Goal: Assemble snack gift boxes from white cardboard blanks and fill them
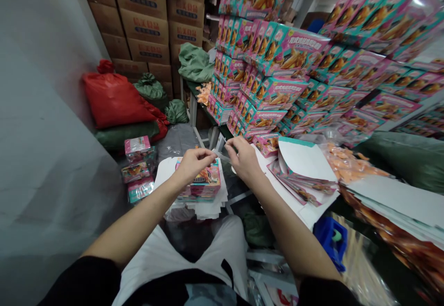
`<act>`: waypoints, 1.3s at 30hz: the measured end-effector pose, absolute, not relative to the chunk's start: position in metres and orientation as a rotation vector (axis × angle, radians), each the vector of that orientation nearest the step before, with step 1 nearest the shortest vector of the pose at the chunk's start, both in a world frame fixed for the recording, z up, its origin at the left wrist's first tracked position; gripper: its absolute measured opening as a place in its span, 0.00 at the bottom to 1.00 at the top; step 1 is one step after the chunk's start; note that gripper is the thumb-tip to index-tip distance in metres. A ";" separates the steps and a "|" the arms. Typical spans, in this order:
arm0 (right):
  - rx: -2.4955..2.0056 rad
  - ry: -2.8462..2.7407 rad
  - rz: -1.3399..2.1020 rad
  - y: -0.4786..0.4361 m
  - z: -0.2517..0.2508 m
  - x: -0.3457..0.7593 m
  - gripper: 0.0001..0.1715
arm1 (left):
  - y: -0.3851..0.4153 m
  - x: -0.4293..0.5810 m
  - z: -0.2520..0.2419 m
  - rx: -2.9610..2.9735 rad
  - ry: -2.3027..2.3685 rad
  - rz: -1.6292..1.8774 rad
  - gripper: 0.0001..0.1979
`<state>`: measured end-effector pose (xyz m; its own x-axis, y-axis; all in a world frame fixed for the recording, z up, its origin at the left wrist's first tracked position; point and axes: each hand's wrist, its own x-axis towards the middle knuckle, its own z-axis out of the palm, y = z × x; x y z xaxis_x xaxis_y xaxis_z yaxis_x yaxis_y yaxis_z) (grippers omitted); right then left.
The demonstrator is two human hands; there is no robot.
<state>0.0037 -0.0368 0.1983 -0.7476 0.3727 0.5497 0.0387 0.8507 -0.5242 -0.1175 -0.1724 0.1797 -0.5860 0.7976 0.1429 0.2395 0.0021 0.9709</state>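
Observation:
My left hand [196, 163] is pinched closed at one end of a thin, clear plastic strip [222, 155]. Facing it across a short gap, my right hand [244, 160] has curled fingers at the strip's other end. Whether the strip is tape or film I cannot tell. Just below my left hand lies a stack of printed flat cartons [208, 186], pink and yellow with a food picture, and white flaps jut out around it. The hand and forearm cover part of the stack.
Packed pink-and-teal boxes [277, 90] are piled high at the back right. Flat cartons [303, 158] and orange packets [347, 163] lie on the right, near a blue tape dispenser [331, 239]. Wrapped packs [138, 169], a red sack [113, 100] and brown cartons [144, 23] stand left.

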 end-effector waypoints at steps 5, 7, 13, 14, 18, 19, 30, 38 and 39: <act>-0.286 -2.392 1.226 -0.040 0.195 0.008 0.09 | -0.170 -0.122 0.175 1.043 1.766 1.662 0.14; -0.283 -2.364 1.330 -0.040 0.193 0.008 0.07 | -0.170 -0.123 0.173 1.049 1.769 1.666 0.15; -0.269 -2.310 1.433 -0.039 0.190 0.006 0.09 | -0.169 -0.124 0.170 1.045 1.761 1.700 0.15; -0.265 -2.312 1.432 -0.039 0.190 0.005 0.09 | -0.169 -0.124 0.169 1.038 1.753 1.710 0.15; -0.250 -2.337 1.387 -0.040 0.189 0.005 0.08 | -0.169 -0.125 0.167 1.018 1.723 1.730 0.19; -0.252 -2.346 1.365 -0.040 0.189 0.005 0.08 | -0.169 -0.125 0.166 1.015 1.725 1.733 0.18; -0.279 -2.405 1.353 -0.035 0.186 0.003 0.08 | -0.172 -0.131 0.158 0.976 1.705 1.762 0.12; -0.251 -2.661 1.294 -0.036 0.190 0.010 0.06 | -0.176 -0.136 0.166 0.930 1.709 1.832 0.12; -0.247 -2.693 1.294 -0.034 0.189 0.013 0.06 | -0.177 -0.141 0.166 0.935 1.724 1.845 0.12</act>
